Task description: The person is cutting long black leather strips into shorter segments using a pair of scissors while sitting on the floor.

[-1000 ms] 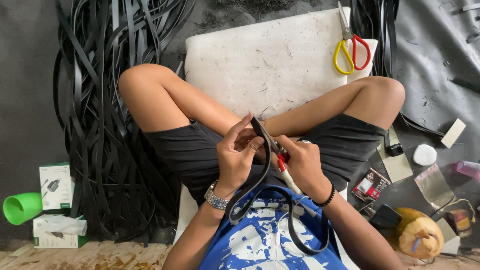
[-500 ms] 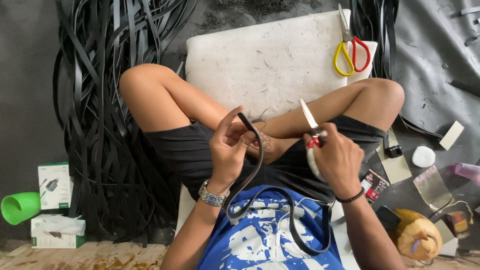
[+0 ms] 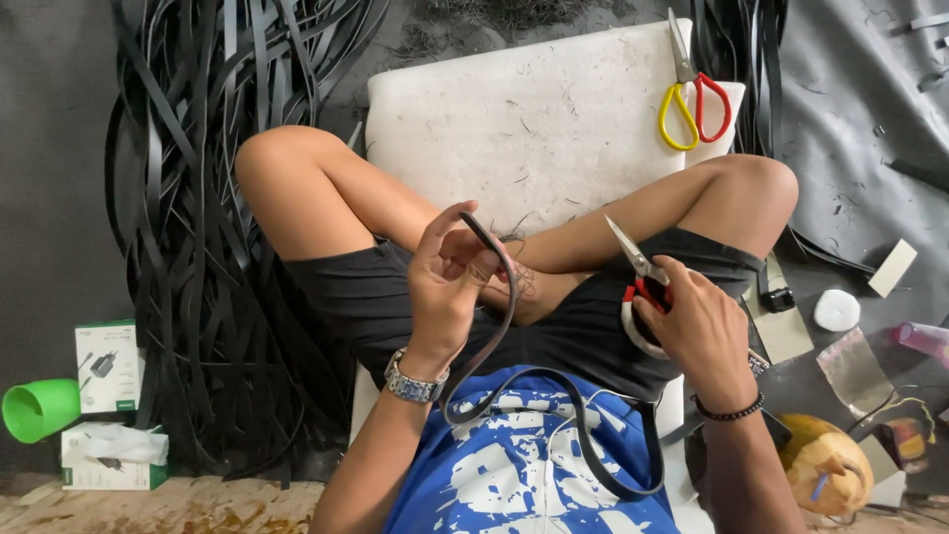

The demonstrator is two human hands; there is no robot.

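I sit cross-legged on the floor. My left hand (image 3: 447, 287) grips a long black rubber strip (image 3: 504, 326) near its upper end, above my lap. The strip curves down across my blue shirt and loops round toward my right side. My right hand (image 3: 697, 331) holds a pair of scissors with red and white handles (image 3: 638, 287), blades pointing up and left, a short way from the strip. The blades look nearly closed and touch nothing.
A white foam board (image 3: 534, 119) lies beyond my knees, with yellow-and-red scissors (image 3: 692, 99) on its far right corner. A big pile of black strips (image 3: 198, 227) lies left. Green cup (image 3: 40, 407) and boxes (image 3: 107, 366) at far left; a coconut (image 3: 825, 465) and small items at right.
My right hand has drawn the scissors away from the strip, out to the right and slightly down. My left hand stays on the strip, raised a little.
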